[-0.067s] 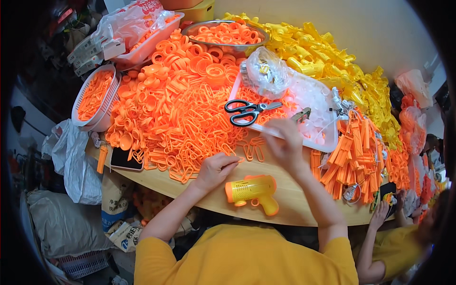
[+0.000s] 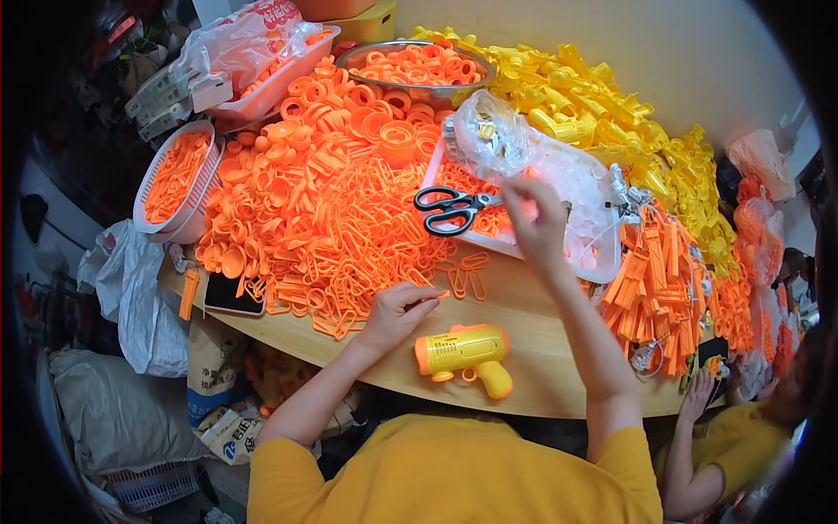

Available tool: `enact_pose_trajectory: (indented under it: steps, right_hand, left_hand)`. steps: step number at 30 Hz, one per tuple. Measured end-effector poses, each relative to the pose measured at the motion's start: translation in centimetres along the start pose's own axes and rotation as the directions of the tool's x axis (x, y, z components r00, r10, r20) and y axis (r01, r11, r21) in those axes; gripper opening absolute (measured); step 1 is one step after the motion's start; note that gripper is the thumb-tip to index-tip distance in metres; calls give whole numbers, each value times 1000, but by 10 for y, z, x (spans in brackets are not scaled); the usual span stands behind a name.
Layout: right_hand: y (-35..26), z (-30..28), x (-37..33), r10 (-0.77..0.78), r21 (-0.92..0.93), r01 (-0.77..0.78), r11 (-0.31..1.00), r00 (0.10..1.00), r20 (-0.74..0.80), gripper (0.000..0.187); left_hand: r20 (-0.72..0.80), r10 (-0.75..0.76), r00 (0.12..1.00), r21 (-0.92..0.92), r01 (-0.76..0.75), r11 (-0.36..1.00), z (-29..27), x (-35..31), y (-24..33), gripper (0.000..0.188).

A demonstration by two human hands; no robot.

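The yellow-and-orange toy gun (image 2: 467, 356) lies on its side on the bare near part of the wooden table (image 2: 554, 377), its orange nose toward nine o'clock and its grip toward five, with neither hand touching it. Its shell looks closed up, so I judge this body to be largely put together, though whether anything is missing inside cannot be told. Just off it at ten o'clock, the left hand (image 2: 394, 316) pinches a small orange piece (image 2: 444, 294) between thumb and fingertips; that piece is apart from the gun and so not yet fitted to anything. At one o'clock the right hand (image 2: 535, 218) hangs over the near edge of the white tray (image 2: 602, 272), fingers bent, and I cannot tell whether it grips anything. Black-handled scissors (image 2: 449, 211) lie at twelve o'clock, beside that hand. Farther out, plenty seems left: a great heap of loose orange clips and rings (image 2: 349, 236) spreads at eleven o'clock, wired orange parts (image 2: 642, 284) bunch at two, yellow shell pieces (image 2: 602, 100) bank up at one, and a metal bowl (image 2: 480, 85) of more rings sits near twelve, all apparently unassembled.
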State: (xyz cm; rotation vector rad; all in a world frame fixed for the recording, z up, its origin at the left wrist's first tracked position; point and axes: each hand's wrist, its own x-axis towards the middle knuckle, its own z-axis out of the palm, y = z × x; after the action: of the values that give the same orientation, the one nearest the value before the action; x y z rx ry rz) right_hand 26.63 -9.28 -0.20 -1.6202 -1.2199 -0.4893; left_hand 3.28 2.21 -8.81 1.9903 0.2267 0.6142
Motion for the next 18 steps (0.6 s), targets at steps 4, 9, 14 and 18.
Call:
enact_pose_trajectory:
  steps: [4, 9, 14, 18]
  right_hand:
    - [63, 18, 64, 152, -103, -146, 984, 987, 54, 23]
    - [96, 43, 92, 239, -338, -145, 930, 937, 255, 36]
    - [114, 52, 105, 293, -359, -181, 916, 911, 290, 42]
    - [124, 56, 107, 342, -569, -107, 815, 882, 325, 37]
  left_hand:
    - [-46, -100, 994, -48, 98, 994, 4, 7, -11, 17]
    - [-86, -210, 974, -209, 188, 960, 6, 15, -11, 15]
    - [-45, -51, 998, -104, 46, 994, 1, 16, -15, 15]
    - [65, -176, 982, -249, 187, 950, -5, 15, -12, 16]
